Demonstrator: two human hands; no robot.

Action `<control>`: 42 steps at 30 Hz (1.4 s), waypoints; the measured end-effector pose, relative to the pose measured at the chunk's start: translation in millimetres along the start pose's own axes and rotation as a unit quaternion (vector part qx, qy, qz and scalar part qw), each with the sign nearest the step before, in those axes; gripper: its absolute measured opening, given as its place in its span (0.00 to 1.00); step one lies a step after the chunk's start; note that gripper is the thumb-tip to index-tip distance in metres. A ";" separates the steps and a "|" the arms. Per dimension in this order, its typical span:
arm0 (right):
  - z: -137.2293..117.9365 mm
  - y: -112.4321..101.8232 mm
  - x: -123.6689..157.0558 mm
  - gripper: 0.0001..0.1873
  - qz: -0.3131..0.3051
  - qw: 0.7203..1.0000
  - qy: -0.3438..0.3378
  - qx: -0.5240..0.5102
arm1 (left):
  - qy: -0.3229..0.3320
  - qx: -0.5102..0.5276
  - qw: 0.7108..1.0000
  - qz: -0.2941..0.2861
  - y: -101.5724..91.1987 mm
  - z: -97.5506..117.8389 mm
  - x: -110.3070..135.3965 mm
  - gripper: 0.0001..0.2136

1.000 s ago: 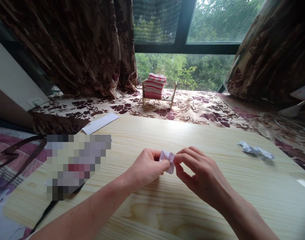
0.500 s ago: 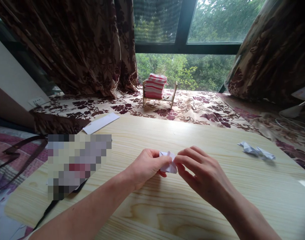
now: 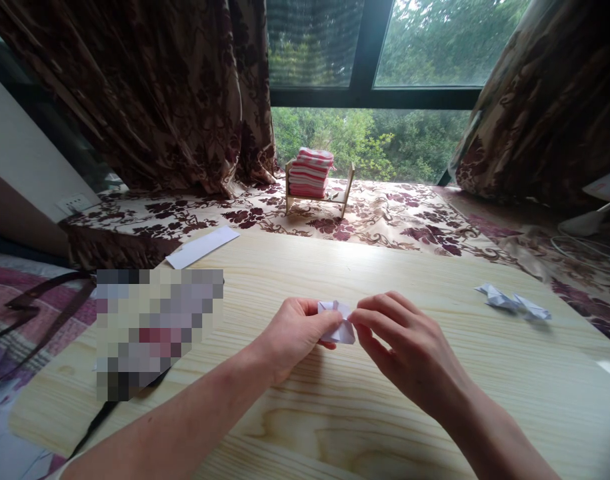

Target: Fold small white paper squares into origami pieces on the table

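Observation:
A small folded piece of white paper (image 3: 337,325) is pinched between both my hands just above the light wooden table (image 3: 305,413). My left hand (image 3: 295,333) curls round its left side, thumb against the paper. My right hand (image 3: 403,347) pinches its right edge with thumb and forefinger, the other fingers bent above.
Two folded white paper figures (image 3: 512,301) lie at the table's right. A white paper strip (image 3: 202,246) sits at the far left edge, a blurred patch (image 3: 157,327) nearer. A small wooden rack with striped cloths (image 3: 312,175) stands on the floral sill by the window. Dark straps (image 3: 29,300) lie at left.
The paper has been turned and flattened slightly between my fingers; both hands stay almost where they were.

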State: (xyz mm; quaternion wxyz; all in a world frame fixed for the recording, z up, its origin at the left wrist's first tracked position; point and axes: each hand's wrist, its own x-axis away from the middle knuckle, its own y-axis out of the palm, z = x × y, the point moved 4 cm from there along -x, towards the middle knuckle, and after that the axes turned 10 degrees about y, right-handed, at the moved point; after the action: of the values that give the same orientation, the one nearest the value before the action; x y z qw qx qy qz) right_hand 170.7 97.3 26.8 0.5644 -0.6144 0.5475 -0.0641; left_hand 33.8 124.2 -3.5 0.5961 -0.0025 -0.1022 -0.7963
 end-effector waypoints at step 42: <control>10.5 15.1 1.9 0.12 -0.051 0.897 0.344 -0.272 | 0.085 -0.006 0.996 0.011 2.5 2.2 1.9 0.07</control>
State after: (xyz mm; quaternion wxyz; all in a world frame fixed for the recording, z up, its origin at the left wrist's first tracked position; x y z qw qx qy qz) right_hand 169.8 106.0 10.6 0.1482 -0.7104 0.6718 -0.1487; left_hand 35.5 122.1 -0.7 0.6110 0.0602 -0.0465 -0.7879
